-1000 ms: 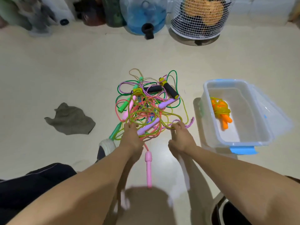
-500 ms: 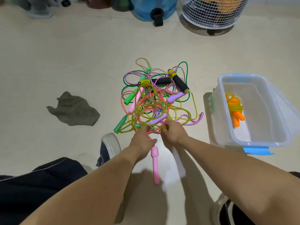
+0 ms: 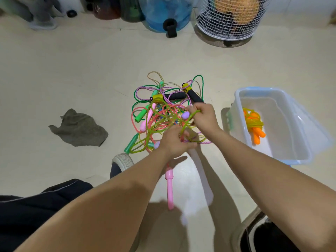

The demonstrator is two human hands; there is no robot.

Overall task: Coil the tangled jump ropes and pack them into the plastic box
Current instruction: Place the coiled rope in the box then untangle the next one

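Both hands are deep in the tangle of jump ropes (image 3: pixel 163 113) sitting on the floor (image 3: pixel 72 70). The left hand (image 3: pixel 173 142) has its grip closed around a bunch of cords at the near edge of the pile, and a pink handle (image 3: pixel 169 188) hangs down below that hand on its cord. The right hand (image 3: pixel 204 118) is up a bit higher and further back, pinching a yellow-green cord (image 3: pixel 192 114) with a tight grip, right next to a black foam handle (image 3: pixel 194 96).

The pile is a mess of green, pink, purple and yellow loops with green handles sticking out on the left side.

The plastic box (image 3: pixel 238 99) is on the floor just to the right of the pile, lid open to its far side, with one coiled rope with orange handles (image 3: pixel 254 124) already inside.

Off to the left there's a crumpled grey rag (image 3: pixel 80 130). A blue water jug (image 3: pixel 163 13) and a white wire basket (image 3: pixel 231 17) stand along the back.
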